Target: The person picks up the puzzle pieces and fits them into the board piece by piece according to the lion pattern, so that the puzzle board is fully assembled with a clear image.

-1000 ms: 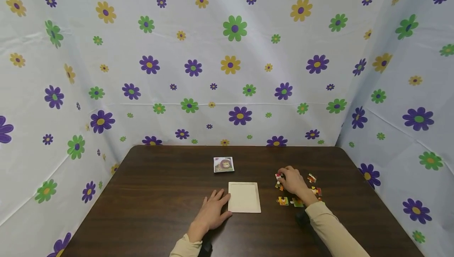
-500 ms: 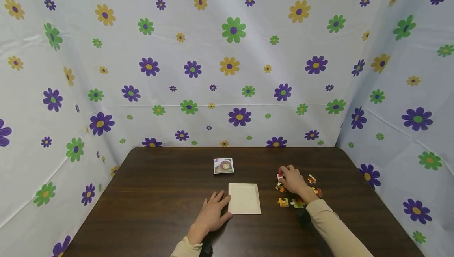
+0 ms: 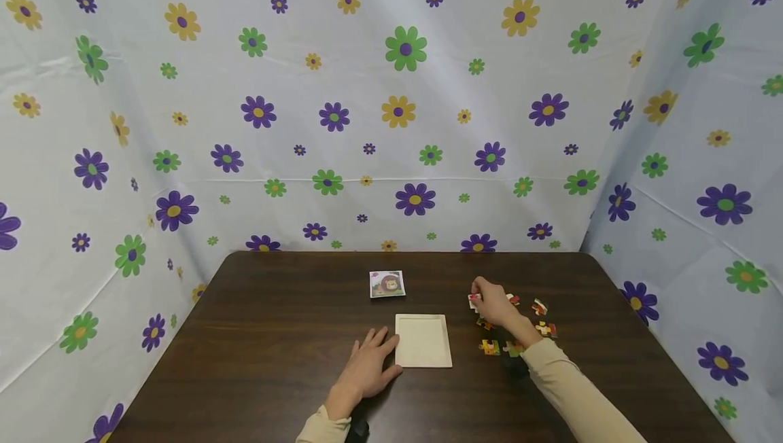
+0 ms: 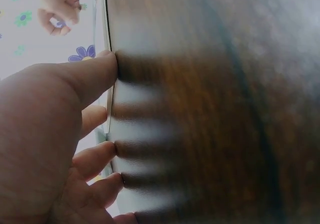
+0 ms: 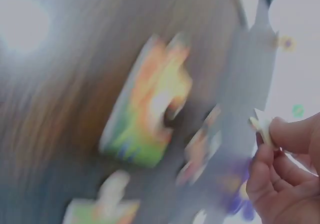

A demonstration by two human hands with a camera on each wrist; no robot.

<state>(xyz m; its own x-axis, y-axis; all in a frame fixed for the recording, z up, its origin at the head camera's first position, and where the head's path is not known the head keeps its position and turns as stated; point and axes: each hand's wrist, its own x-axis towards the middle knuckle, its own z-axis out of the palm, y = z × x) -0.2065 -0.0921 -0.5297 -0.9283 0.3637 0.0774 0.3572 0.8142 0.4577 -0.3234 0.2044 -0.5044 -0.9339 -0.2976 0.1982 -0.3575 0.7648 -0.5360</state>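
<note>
My right hand [image 3: 497, 306] pinches a small puzzle piece [image 3: 474, 301] between thumb and fingertips, raised off the table in the right wrist view. Around and below it lie several loose puzzle pieces, among them an orange-and-green puzzle piece [image 5: 148, 104] large in the right wrist view. My left hand [image 3: 366, 366] rests with fingers spread on the tabletop, thumb and index fingertip right at the left edge of a pale square puzzle tray [image 3: 422, 341]. Within its raised rim the tray shows a bare, plain floor. In the left wrist view, the left fingers [image 4: 95, 74] touch the dark wood.
A picture card [image 3: 387, 284] showing a lion lies behind the tray. The dark wooden table [image 3: 263, 334] has a white flower-print curtain [image 3: 404, 123] behind it and on both sides. Another puzzle piece [image 3: 546, 329] lies to the right of the right forearm.
My right hand has lifted a puzzle piece and shifted a little left and away from me, uncovering pieces behind and right of it. The left hand stays in place.
</note>
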